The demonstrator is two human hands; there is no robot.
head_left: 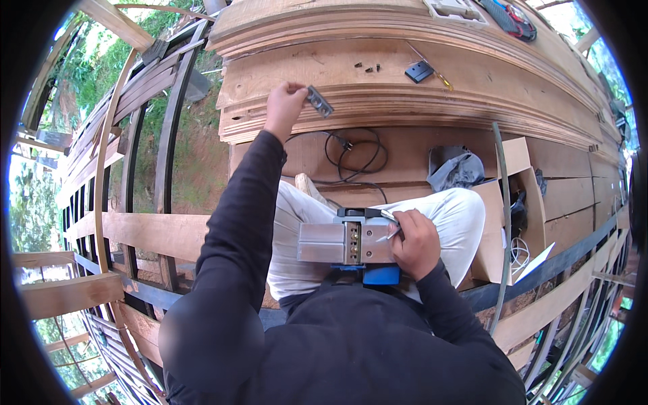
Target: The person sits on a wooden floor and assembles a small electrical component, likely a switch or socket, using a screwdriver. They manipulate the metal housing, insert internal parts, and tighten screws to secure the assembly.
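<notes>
Electric planer (320, 243), as it appeared to be, lay sole up on the person's lap, across the pale trousers (452, 212), probably so that the body braced it and the slotted middle faced upward. Beside its right end, the right hand (415, 244) was closed around a slim metal tool (389, 215); whether the tool touched the sole could not be told. Reaching forward, the left hand (286, 106) pinched a grey metal plate (319, 102) by one end, perhaps to leave its face uncovered. Beyond, on the board stack (290, 64), lay small dark screws (368, 70), a black block (418, 71) and a yellow-handled screwdriver (443, 80), seemingly grouped to stay within reach. A black cable (386, 156) lay coiled nearer the knees.
</notes>
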